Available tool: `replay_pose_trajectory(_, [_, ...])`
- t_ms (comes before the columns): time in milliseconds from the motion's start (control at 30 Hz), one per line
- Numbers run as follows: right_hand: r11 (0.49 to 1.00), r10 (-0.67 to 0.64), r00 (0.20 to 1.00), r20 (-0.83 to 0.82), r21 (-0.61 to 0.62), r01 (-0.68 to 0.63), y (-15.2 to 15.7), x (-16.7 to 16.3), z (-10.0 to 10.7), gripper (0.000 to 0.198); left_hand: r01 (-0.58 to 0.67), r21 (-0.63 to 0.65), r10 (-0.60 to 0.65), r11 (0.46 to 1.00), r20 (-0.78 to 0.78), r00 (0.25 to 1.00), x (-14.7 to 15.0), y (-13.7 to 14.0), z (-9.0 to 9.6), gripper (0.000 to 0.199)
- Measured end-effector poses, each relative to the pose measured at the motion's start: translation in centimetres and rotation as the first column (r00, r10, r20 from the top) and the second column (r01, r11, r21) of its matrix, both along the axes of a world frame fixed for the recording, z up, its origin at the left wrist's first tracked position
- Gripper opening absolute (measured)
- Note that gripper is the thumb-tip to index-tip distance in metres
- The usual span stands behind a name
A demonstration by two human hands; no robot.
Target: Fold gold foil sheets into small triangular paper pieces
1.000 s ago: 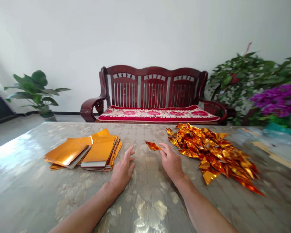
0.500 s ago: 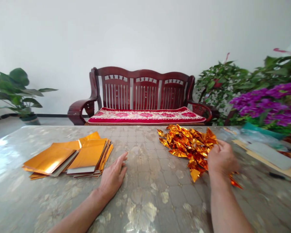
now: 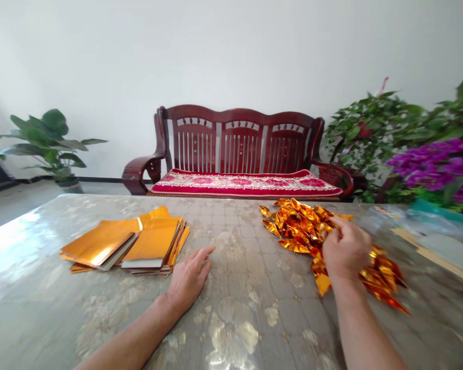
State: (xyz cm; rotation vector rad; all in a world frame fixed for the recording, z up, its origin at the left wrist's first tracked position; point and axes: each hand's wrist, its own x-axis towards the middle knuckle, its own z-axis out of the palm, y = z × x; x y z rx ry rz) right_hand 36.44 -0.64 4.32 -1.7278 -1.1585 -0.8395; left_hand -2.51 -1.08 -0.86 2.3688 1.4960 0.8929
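My left hand (image 3: pixel 189 277) lies on the table on its side, fingers stretched out, holding nothing. Just left of it are loose stacks of gold foil paper sheets (image 3: pixel 150 241), some with grey-white undersides showing. On the right, my right hand (image 3: pixel 347 249) is over a heap of folded shiny gold foil pieces (image 3: pixel 299 226) with pointed ends. Its fingers are curled, and the hand itself hides whatever may be between them. More folded foil pieces (image 3: pixel 386 277) show to the right of that wrist.
A patterned, glossy covering lies over the table (image 3: pixel 231 308). At its right side are clear plastic wrapping (image 3: pixel 428 223), pale card (image 3: pixel 447 252) and purple flowers (image 3: pixel 440 164). Beyond the far edge stands a dark red wooden bench (image 3: pixel 239 139); a potted plant (image 3: pixel 57 144) is at left.
My right hand has moved slightly left over the heap, uncovering foil pieces on its right. The view has turned a little left; my left hand stays resting on the table.
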Motion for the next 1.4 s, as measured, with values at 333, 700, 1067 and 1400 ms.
replay_pose_trajectory(333, [0.646,0.709,0.705,0.031,-0.431,-0.63,1.7,-10.9,-5.4,0.033,-0.376,0.021,0.372,0.926,-0.2,0.906,-5.9,2.9,6.4,0.015])
replay_pose_trajectory(700, [0.599,0.724,0.689,-0.008,-0.489,-0.635,2.3,-11.0,-6.8,0.032,-0.479,-0.129,0.371,0.868,-0.472,0.8,-10.7,5.4,5.5,0.021])
replay_pose_trajectory(1067, [0.602,0.724,0.69,-0.006,-0.482,-0.636,2.4,-11.0,-6.9,0.034,-0.497,-0.082,0.384,0.864,-0.532,0.755,-9.8,5.0,5.4,0.025])
replay_pose_trajectory(1400, [0.571,0.724,0.682,-0.103,-0.464,-0.677,2.4,-10.9,-6.8,0.033,-0.474,-0.053,0.37,0.879,-0.55,0.748,-9.6,5.0,6.0,0.031])
